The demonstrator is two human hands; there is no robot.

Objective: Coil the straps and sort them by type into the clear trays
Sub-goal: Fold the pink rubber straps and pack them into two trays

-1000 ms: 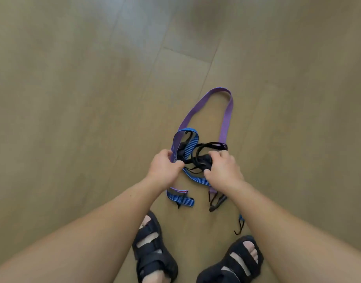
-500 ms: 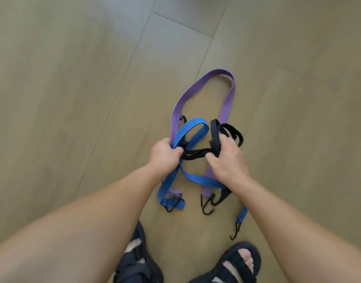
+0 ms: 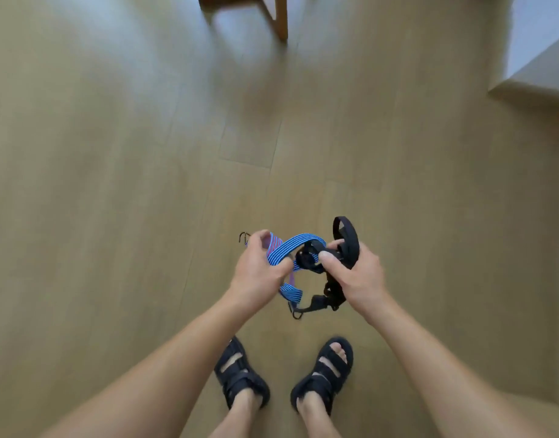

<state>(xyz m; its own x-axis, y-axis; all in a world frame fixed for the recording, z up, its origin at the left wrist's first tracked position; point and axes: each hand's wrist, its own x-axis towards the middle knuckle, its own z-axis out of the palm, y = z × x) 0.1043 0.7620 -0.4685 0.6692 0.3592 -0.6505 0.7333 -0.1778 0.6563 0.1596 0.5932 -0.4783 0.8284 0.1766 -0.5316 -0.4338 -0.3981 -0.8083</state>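
Left hand [image 3: 258, 273]: closed around blue striped bungee strap [image 3: 291, 248], fingers curled, thumb pressed against the band. Right hand [image 3: 354, 278]: clamped on black webbing strap [image 3: 346, 238], thumb and forefinger pinching its bunched middle. Both straps held in the air, in front of the body, above wooden plank floor [image 3: 114, 184]. Blue striped bungee strap: arched from left hand toward right hand, long axis roughly left to right, rising slightly to the right; lower end looped below left hand, ending near a dark hook [image 3: 298, 311] pointing down. Small metal hook [image 3: 245, 237] projecting left of left hand, open side facing down. Purple-red band [image 3: 273, 243] partly visible beside left fingers, mostly hidden. Black webbing strap: loop standing upright above right hand, tail hanging down beneath the palm. Black sandals [image 3: 240, 374] on both feet, toes pointing away from the camera. Wooden furniture leg [image 3: 281, 17] at top edge. Pale ledge [image 3: 537, 71] at upper right.
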